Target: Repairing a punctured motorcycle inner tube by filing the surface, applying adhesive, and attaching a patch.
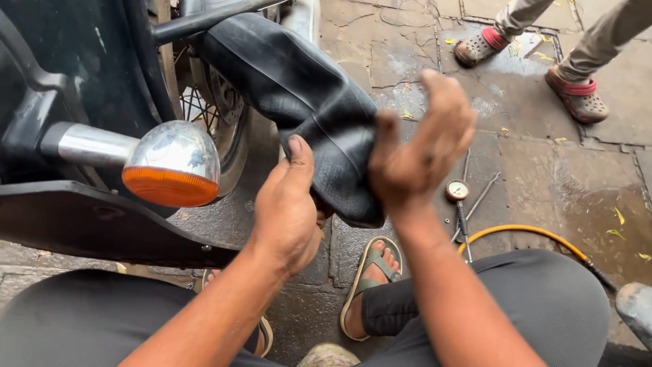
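A black rubber inner tube (305, 95) hangs out from the motorcycle's rear wheel (217, 109) and folds down toward me. My left hand (288, 207) grips the tube's lower fold, thumb up against the rubber. My right hand (421, 149) is raised beside the tube's right side, grimy palm toward me and fingers spread, its thumb touching the tube's edge.
A chrome turn signal with an orange lens (173, 166) juts out at left above a black mudguard (102, 224). On the wet stone paving lie a pressure gauge (458, 191), thin metal tools (479, 197) and a yellow air hose (536, 234). Another person's sandalled feet (530, 68) stand top right.
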